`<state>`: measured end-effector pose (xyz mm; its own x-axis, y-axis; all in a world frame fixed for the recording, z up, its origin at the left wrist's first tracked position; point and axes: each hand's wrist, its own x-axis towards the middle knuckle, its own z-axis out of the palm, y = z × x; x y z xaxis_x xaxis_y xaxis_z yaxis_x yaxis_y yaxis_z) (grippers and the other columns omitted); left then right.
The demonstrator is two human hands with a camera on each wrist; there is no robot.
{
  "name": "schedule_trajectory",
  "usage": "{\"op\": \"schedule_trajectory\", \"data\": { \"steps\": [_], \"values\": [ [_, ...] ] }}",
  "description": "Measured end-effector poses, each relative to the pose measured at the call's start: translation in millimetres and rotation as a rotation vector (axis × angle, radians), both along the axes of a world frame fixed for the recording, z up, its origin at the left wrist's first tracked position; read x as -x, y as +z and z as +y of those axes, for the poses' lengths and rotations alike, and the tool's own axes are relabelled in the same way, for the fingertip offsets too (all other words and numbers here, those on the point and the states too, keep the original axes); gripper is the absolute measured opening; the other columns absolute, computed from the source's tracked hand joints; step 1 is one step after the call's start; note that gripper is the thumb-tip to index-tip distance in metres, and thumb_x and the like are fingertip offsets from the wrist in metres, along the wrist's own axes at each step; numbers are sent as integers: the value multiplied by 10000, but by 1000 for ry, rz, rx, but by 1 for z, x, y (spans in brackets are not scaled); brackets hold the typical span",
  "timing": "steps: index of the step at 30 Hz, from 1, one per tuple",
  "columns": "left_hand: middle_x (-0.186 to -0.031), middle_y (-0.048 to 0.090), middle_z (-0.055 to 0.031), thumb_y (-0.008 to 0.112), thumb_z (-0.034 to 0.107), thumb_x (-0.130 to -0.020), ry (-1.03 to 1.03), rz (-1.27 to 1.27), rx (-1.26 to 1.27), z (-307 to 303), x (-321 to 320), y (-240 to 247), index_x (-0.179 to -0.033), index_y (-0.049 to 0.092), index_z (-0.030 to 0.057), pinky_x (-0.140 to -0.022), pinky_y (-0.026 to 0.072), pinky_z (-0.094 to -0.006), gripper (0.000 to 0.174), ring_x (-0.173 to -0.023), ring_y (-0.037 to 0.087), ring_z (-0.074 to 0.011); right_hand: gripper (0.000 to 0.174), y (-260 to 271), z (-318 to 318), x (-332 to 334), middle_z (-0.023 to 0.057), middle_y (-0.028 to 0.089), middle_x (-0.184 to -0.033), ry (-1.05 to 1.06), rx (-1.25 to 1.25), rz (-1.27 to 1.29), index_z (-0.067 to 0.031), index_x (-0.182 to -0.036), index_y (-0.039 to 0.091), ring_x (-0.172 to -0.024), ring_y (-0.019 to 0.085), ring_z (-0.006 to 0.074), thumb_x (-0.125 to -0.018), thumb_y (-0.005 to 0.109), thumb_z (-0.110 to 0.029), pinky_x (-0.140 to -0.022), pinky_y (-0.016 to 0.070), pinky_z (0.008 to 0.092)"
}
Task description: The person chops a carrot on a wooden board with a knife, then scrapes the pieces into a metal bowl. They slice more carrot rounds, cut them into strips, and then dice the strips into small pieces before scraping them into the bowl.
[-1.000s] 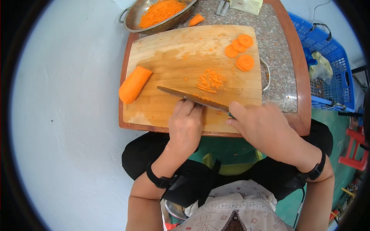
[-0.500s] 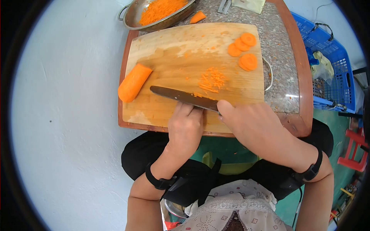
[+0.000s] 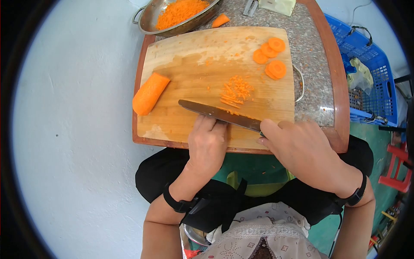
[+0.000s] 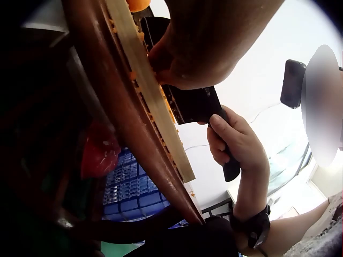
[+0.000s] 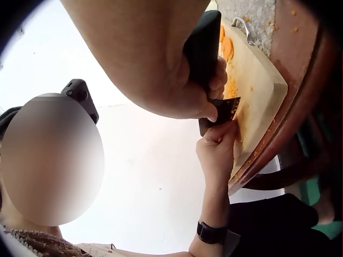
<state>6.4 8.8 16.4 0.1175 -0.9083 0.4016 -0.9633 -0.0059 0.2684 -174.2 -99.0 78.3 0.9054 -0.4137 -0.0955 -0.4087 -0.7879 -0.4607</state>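
In the head view, the right hand (image 3: 304,151) grips the knife (image 3: 222,116) by its handle; in the right wrist view, that dark handle (image 5: 203,51) is within the curled fingers. The left hand (image 3: 207,144) rests with bent fingers at the cutting board's near edge, fingertips close against the blade. Whatever lies under them is hidden. Orange bits cling along the blade. Beyond it is a small heap of chopped carrot (image 3: 237,89). A thick carrot piece (image 3: 149,94) lies at the left of the cutting board (image 3: 189,77), round carrot slices (image 3: 276,69) at the upper right.
A metal pan (image 3: 172,30) of shredded carrot stands behind the board, with a carrot end (image 3: 221,20) beside it. The granite table (image 3: 317,73) has a wooden rim and a wire handle near the board. Right of the table is a blue basket (image 3: 384,82).
Compared with half a second ago, the knife and right hand have shifted right and slightly nearer the body, after moving left before that. The left hand has barely moved.
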Motion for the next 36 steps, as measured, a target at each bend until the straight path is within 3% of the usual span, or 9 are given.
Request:
{"op": "schedule_trajectory", "data": {
  "steps": [9, 12, 18, 24, 27, 36],
  "values": [
    [-871, 604, -164, 630, -60, -628, -3, -10, 29, 1, 0, -5, -873, 677, -54, -711, 508, -378, 249, -830, 592, -331, 197, -1, -2, -15, 122, 555, -583, 32, -17, 59, -49, -870, 450, -567, 595, 335, -908, 563, -206, -498, 461, 420],
    [-880, 606, -164, 627, -63, -630, 0, -5, -8, 1, -1, -1, -889, 677, -57, -713, 511, -371, 264, -831, 592, -327, 132, -13, 4, -22, 107, 580, -548, 49, 106, -38, -40, -846, 463, -529, 632, 286, -849, 571, -116, -472, 498, 361],
    [-888, 614, -162, 618, -69, -643, 5, -11, -16, 1, 2, 0, -921, 672, -73, -719, 516, -362, 284, -838, 593, -314, 227, -15, -14, -15, 125, 575, -559, -15, 27, -94, -42, -861, 481, -561, 633, 311, -911, 578, -240, -511, 503, 405],
    [-892, 614, -161, 617, -64, -653, 4, -12, 35, 2, 1, -6, -931, 673, -70, -724, 514, -363, 283, -841, 591, -315, 217, -5, -7, -5, 127, 561, -551, 45, 30, -72, -43, -845, 477, -544, 619, 306, -901, 588, -221, -494, 486, 402],
    [-885, 611, -159, 617, -64, -652, 2, -4, 26, 3, 0, -5, -931, 676, -63, -728, 512, -367, 285, -840, 589, -319, 221, -3, -7, -6, 138, 573, -631, 28, -9, 10, -48, -854, 464, -626, 602, 349, -887, 605, -215, -531, 449, 438],
    [-906, 611, -161, 608, -73, -652, 6, -10, 2, 3, 2, -2, -924, 669, -66, -734, 510, -375, 279, -849, 594, -326, 211, -9, -4, -23, 129, 564, -579, 50, -15, 13, -50, -846, 459, -575, 611, 339, -894, 581, -215, -507, 473, 425]
  ]
}}
